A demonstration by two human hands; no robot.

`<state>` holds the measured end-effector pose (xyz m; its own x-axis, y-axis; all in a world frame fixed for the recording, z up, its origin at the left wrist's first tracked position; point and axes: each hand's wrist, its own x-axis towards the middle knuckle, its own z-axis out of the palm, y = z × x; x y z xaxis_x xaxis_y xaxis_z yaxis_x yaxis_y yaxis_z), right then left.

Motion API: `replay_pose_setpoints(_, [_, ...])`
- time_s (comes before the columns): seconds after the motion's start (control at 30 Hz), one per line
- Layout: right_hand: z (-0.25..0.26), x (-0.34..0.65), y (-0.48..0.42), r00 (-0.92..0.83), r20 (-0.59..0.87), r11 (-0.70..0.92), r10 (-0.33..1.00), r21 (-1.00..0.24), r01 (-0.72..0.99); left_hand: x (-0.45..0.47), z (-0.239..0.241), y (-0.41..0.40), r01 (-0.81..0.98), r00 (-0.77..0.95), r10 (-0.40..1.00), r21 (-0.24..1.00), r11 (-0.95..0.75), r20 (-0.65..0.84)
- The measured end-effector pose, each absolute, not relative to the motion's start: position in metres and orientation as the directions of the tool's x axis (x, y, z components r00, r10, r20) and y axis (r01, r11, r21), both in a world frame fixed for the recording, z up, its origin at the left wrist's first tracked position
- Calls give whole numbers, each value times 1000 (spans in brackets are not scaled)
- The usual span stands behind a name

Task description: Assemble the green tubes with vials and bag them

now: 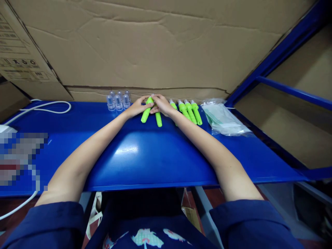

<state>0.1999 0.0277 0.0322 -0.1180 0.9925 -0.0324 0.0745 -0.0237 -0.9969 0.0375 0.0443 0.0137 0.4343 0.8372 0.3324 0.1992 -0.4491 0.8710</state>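
Observation:
At the back of the blue table, my left hand (140, 106) grips a bright green tube-shaped handle (146, 114), tilted with its lower end toward me. My right hand (161, 105) meets it at the top, its fingers closed round the upper end where a bit of clear plastic shows. A second green handle (158, 119) sticks out below my right hand; whether that hand touches it I cannot tell. To the right lie several green handles (190, 112) with clear tips, partly behind my right forearm. Left of my hands stand several clear plastic caps (118, 102).
A clear plastic bag (225, 117) with white and green contents lies at the right. White cable (62, 103) loops over the table's left side. A cardboard wall (145, 48) rises behind the blue table (155, 162), and a blue metal frame (293, 86) stands at the right.

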Motion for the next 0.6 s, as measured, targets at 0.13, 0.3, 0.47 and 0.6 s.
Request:
replay_pose_setpoints(0.13, [39, 197, 21, -163, -8, 15, 987, -990, 140, 32, 11, 49, 252, 366, 870, 864, -435, 332])
replay_pose_setpoints(0.3, [36, 197, 19, -135, 309, 311, 941, -642, 701, 32, 6, 51, 345, 236, 921, 859, -379, 311])
replay_pose_setpoints(0.47, [26, 195, 12, -306, 306, 380, 901, -222, 898, 30, 8, 49, 520, 177, 931, 772, -364, 320])
replay_pose_setpoints(0.6, [24, 196, 7, -373, 161, 391, 914, -102, 915, 29, 11, 46, 615, 178, 935, 707, -348, 306])
